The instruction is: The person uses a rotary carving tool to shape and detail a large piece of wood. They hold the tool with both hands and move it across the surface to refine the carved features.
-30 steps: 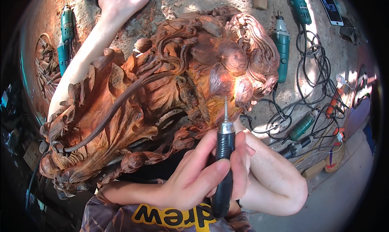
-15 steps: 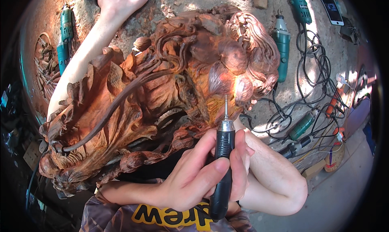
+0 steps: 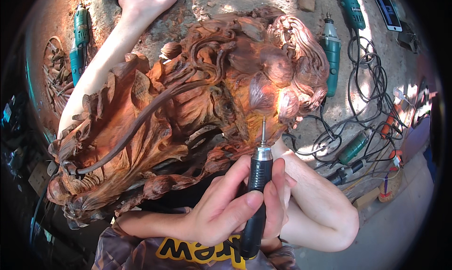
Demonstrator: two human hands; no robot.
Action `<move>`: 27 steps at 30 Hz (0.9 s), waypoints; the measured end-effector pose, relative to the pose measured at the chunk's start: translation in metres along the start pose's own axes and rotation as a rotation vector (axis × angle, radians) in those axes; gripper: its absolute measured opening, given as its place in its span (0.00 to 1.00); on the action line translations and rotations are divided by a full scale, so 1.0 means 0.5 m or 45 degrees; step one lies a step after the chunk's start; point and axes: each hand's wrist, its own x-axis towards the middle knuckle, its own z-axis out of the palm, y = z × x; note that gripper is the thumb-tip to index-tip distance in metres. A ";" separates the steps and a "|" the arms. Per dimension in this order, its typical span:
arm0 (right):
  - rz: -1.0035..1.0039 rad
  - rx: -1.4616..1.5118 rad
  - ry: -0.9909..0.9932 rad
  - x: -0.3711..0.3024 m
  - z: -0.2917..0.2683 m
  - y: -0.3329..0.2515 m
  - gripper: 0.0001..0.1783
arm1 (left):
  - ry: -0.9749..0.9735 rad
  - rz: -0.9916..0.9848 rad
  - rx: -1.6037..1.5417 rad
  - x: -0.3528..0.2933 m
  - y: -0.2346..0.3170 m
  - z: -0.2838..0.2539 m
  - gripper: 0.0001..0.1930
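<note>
A black handpiece of a rotary carving tool (image 3: 260, 178), with a silver collar and a thin pointed bit, stands nearly upright before me. My left hand (image 3: 221, 201) grips it from the left, its thumb across the barrel. From the right, my right hand (image 3: 277, 199) closes its fingers round the same barrel. The bit's tip shows against the lower right part of a large reddish-brown wood carving (image 3: 155, 105), below its rounded knobs; whether it touches the wood I cannot tell. The carving, full of curls and folds, lies across my lap.
Green power tools (image 3: 331, 58) and tangled black cords (image 3: 362, 100) lie on the ground to the right, near a phone (image 3: 386, 10). At the left, another green tool (image 3: 81, 27) lies beside a round basket of bits (image 3: 55, 74). My bare legs flank the carving.
The whole scene has shifted slightly in the picture. My left thumb sits a little differently on the handpiece, which both hands still hold.
</note>
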 end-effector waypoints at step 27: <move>-0.036 -0.105 -0.006 0.004 0.009 0.009 0.26 | 0.061 -0.121 -0.184 0.006 -0.008 0.004 0.25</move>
